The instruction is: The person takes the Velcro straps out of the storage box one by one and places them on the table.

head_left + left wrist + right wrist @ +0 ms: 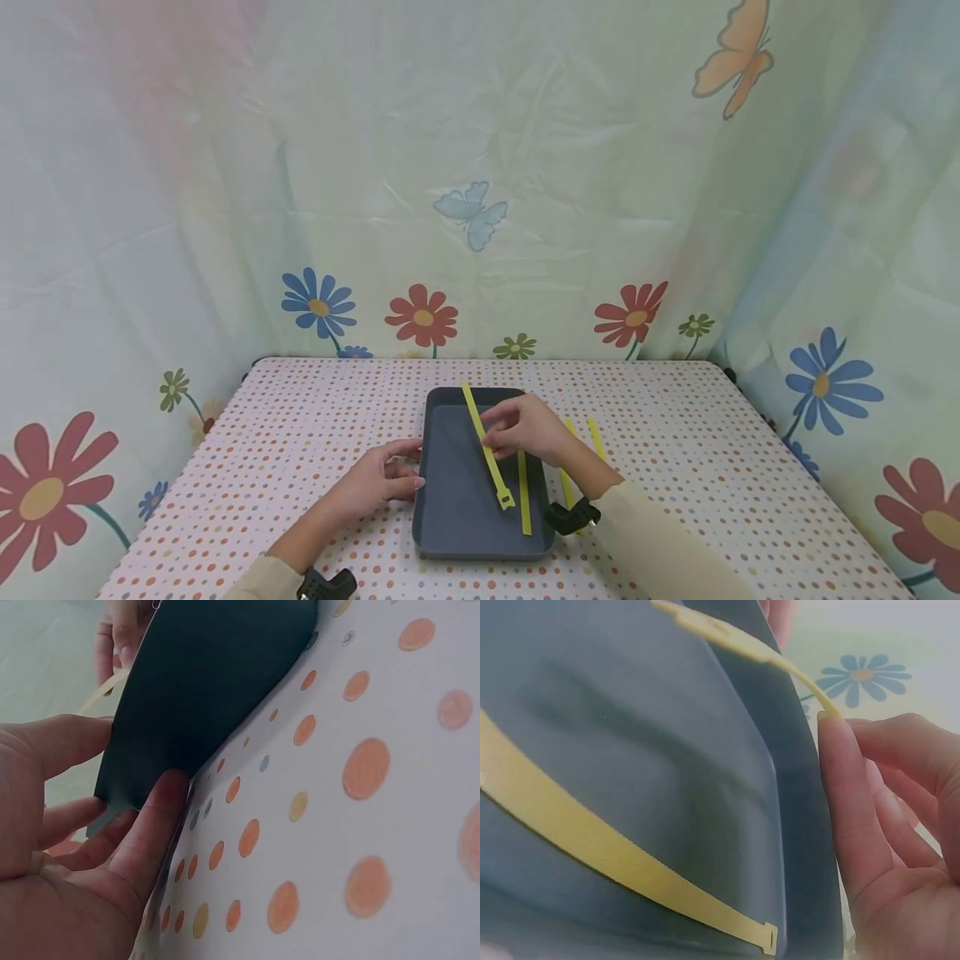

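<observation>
My right hand (528,429) is over the far right part of a dark grey tray (457,517). Its thumb and fingertips pinch a yellow strap (493,468), a flat cable tie with a slotted head hanging toward the near side. In the right wrist view the strap (739,641) bends out from the fingertips above the tray. A second yellow strap (525,500) lies inside the tray along its right side. At the tray's left side, my left hand (375,482) rests with loosely bent fingers; its thumb (161,802) touches the dark outer wall (217,667).
Two more yellow straps, a farther one (597,437) and a nearer one (566,487), lie right of the tray, partly hidden by my right forearm. A dotted cloth (330,417) covers the table. Behind it hangs a flowered curtain (360,167).
</observation>
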A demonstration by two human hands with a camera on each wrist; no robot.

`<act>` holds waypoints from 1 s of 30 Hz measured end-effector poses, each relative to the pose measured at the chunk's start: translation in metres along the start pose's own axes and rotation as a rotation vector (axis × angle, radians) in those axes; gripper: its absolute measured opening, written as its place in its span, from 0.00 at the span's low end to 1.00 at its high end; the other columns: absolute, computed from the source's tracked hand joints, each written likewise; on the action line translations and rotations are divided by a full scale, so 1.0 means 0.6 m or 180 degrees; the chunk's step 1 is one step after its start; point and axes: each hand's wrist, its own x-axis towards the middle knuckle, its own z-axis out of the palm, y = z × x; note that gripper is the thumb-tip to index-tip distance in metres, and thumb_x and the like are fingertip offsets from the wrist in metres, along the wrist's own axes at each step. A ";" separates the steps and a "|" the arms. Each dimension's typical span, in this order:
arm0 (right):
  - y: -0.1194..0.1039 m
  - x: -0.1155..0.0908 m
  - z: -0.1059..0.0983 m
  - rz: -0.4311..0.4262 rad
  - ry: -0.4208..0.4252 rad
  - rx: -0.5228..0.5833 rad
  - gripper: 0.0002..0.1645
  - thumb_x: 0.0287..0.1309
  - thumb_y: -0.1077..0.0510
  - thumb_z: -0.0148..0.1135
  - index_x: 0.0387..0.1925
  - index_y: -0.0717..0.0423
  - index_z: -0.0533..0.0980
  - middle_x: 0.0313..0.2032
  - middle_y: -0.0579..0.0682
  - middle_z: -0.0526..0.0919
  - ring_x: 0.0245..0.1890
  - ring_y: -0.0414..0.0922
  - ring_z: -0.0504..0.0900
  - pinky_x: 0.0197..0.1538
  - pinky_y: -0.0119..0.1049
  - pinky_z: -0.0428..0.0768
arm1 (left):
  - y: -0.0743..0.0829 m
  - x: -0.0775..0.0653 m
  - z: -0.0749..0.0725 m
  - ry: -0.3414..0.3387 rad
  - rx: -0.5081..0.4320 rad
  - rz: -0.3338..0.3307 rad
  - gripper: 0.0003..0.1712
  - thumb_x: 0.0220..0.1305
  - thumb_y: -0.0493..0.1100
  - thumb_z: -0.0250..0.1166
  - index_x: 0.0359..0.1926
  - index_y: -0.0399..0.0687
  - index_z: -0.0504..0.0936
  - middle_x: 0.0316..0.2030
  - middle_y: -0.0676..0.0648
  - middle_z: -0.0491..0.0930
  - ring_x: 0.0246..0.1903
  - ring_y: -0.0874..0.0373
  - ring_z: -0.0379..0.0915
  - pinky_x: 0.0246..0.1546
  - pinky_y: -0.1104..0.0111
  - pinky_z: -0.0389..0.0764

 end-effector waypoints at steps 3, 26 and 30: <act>-0.002 -0.003 -0.002 -0.0027 0.0006 0.0060 0.21 0.59 0.67 0.71 0.54 0.67 0.81 0.33 0.57 0.90 0.30 0.49 0.90 0.41 0.50 0.91 | 0.001 0.000 -0.001 -0.0011 -0.0009 0.0003 0.42 0.68 0.40 0.69 0.77 0.36 0.60 0.67 0.34 0.70 0.47 0.55 0.83 0.47 0.63 0.88; 0.002 -0.030 -0.011 -0.0006 0.0585 0.0523 0.21 0.59 0.63 0.73 0.52 0.68 0.81 0.38 0.57 0.88 0.32 0.48 0.90 0.41 0.44 0.91 | -0.004 0.002 0.001 0.0001 0.0017 0.0034 0.42 0.68 0.39 0.69 0.77 0.37 0.60 0.66 0.35 0.70 0.47 0.56 0.83 0.47 0.65 0.87; -0.001 -0.034 -0.010 0.0003 0.0704 0.0600 0.18 0.60 0.62 0.73 0.50 0.69 0.82 0.39 0.58 0.88 0.32 0.47 0.90 0.42 0.44 0.91 | -0.005 0.002 0.001 0.0009 0.0024 0.0032 0.41 0.68 0.39 0.69 0.77 0.37 0.61 0.66 0.35 0.71 0.47 0.56 0.83 0.47 0.65 0.87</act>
